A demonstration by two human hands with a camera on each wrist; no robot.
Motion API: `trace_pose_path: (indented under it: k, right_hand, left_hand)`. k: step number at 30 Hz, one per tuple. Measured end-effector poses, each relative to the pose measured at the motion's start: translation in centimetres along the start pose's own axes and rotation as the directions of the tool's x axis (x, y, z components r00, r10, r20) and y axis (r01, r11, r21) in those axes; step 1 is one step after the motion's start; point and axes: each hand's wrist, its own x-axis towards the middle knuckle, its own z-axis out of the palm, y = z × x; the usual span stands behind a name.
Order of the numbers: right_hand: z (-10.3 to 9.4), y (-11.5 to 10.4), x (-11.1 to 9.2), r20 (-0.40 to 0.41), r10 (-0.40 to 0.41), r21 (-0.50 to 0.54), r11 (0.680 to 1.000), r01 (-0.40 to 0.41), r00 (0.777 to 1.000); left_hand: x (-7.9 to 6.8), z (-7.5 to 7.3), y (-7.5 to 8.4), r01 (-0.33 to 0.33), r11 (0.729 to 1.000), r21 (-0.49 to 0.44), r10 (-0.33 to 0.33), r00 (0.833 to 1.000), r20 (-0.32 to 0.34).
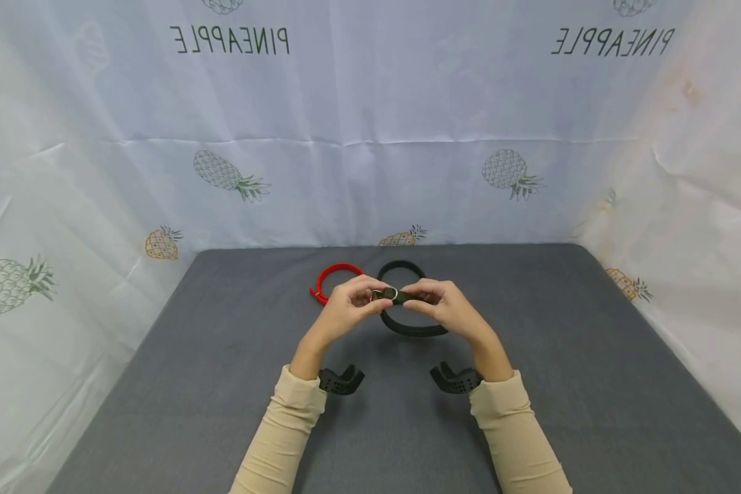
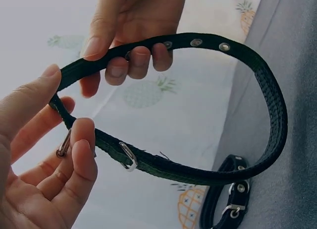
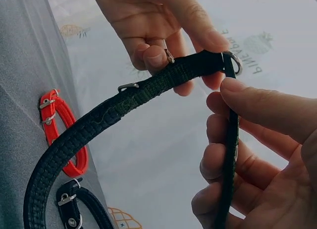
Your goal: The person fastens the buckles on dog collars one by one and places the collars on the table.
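A dark green collar [image 2: 275, 85] with metal eyelets bends into a loop held up between both hands. My left hand [image 1: 339, 309] pinches the buckle end between thumb and fingers, with the metal buckle [image 2: 64, 143] beside the curled fingers. A metal D-ring [image 2: 130, 156] sits on the strap a little farther along. My right hand [image 1: 449, 310] grips the eyelet end, its thumb on one face and its fingers behind. In the right wrist view, the strap end in that hand meets a metal ring [image 3: 235, 63] by the left thumb.
On the grey table [image 1: 222, 384], a red collar [image 3: 48, 112] lies buckled into a loop behind my left hand. A black buckled collar [image 1: 401, 264] lies to its right. A white curtain [image 1: 370, 192] with pineapple prints hangs behind the table and along its sides.
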Motion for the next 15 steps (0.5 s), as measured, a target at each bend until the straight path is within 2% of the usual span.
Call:
trace_pose_path:
  k: [9,15]
  right_hand:
    - [0.8,-0.4,0.2,-0.037,0.054,0.089,0.995,-0.051,0.998]
    - [1.1,-0.6,0.3,-0.014,0.033,0.147,0.989,-0.030,0.999]
  left_hand:
    - [0.1,0.7,-0.3,0.053,0.997,-0.047,-0.051,0.998,0.045]
    - [0.3,1.1,-0.5,0.067,0.997,-0.039,-0.065,0.996,0.057]
